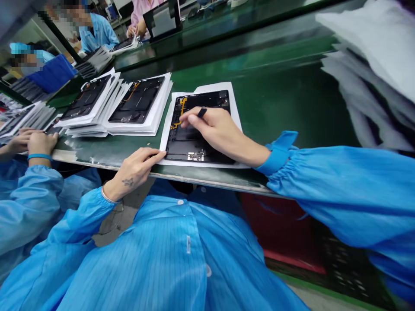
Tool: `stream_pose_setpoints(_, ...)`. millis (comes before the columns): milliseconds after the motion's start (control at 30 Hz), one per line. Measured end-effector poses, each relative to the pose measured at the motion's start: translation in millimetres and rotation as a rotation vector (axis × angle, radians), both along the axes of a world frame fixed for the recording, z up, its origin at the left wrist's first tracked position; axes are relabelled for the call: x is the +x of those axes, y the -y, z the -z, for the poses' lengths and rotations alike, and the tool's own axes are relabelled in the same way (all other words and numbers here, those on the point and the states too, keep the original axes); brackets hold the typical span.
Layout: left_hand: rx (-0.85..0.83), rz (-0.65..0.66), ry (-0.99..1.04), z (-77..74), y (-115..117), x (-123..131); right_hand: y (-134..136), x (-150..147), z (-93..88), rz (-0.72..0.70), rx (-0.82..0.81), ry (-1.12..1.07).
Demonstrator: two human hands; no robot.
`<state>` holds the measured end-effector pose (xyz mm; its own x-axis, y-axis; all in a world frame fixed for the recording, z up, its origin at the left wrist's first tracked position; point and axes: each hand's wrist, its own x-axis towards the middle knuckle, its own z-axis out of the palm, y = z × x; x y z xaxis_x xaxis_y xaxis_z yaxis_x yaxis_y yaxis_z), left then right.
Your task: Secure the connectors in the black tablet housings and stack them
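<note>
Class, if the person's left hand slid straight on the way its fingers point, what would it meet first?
The white paper sheet under the black tablet back panel: the left hand has its fingers seemingly already at the sheet's edge, though depth is hard to judge.

Hands [132,169] [215,131] at black tablet panel [191,144]

The blue smock [139,259] shows fine stripes; the black tablet panel [191,147] bears a gold cable [182,109].
</note>
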<state>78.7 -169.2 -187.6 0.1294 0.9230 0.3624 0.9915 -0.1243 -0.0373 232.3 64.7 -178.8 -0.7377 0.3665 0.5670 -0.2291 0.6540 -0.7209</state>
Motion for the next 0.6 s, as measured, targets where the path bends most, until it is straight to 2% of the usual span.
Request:
stream_pose_setpoints(100, 0.022, 0.034, 0.081, 0.6, -0.9, -4.4, -1.4, 8.8, -9.3, 0.041, 0.149, 0.006)
stream_pose_setpoints(200, 0.005, 0.016, 0.207, 0.4, -8.5, -11.8, 2.4, 15.1, -13.4, -0.028, 0.292, 0.111)
stream_pose_setpoints(300, -0.096, 0.064, 0.272, 0.9, -22.5, -22.9, 14.5, 21.2, -8.8, -0.093, 0.428, 0.226)
stream_pose_setpoints(433, -0.19, 0.206, 0.264, 6.9, -41.0, -37.0, 34.8, 30.7, -0.3, -0.072, 0.528, 0.288)
stream_pose_setpoints(600, -0.251, 0.259, 0.261, 14.2, -48.0, -40.5, 47.5, 35.4, 3.5, -0.104, 0.627, 0.332)
